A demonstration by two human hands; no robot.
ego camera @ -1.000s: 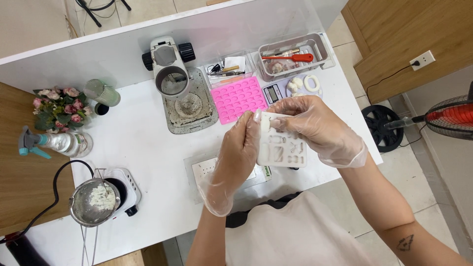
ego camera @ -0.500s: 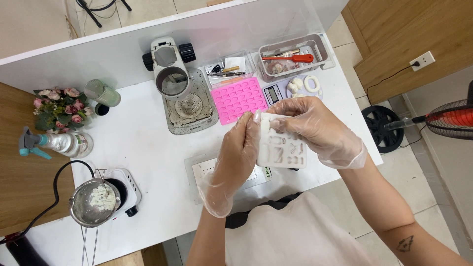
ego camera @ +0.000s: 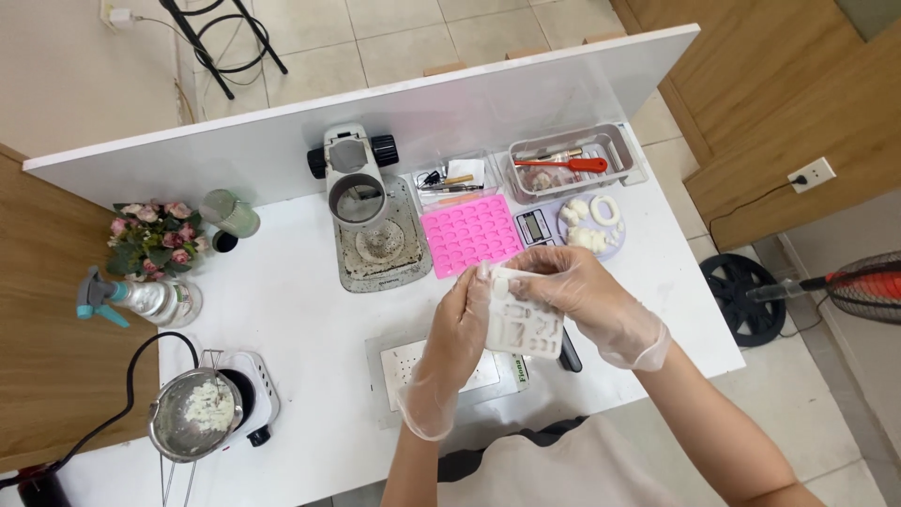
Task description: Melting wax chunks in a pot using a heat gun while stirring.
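1. Gloved hands are seen over the near middle of the white bench [ego camera: 282, 300], and a pale, rectangular silicone mould with small shaped cavities [ego camera: 524, 326] is held between them, lifted clear of the surface.
2. The mould's left edge is gripped by the left hand [ego camera: 460, 324], fingers closed along it.
3. Its far corner is pinched and bent over by the right hand [ego camera: 572, 291], thumb and fingertips clamped on the flap.
4. The step in hand is judged to be flexing the mould so that a cast piece is freed from a cavity near the bent corner; whether any piece has come loose cannot be told.
5. A gentle, steady bend is called for next, with the mould kept over the bench so that anything released is caught.
6. A flat grey mat with a white sheet on it [ego camera: 413, 361] lies directly beneath the hands.
7. A pink silicone tray of many small cavities [ego camera: 469, 235] lies just beyond, and small white cast shapes on a pale round dish [ego camera: 591, 225] sit to its right.
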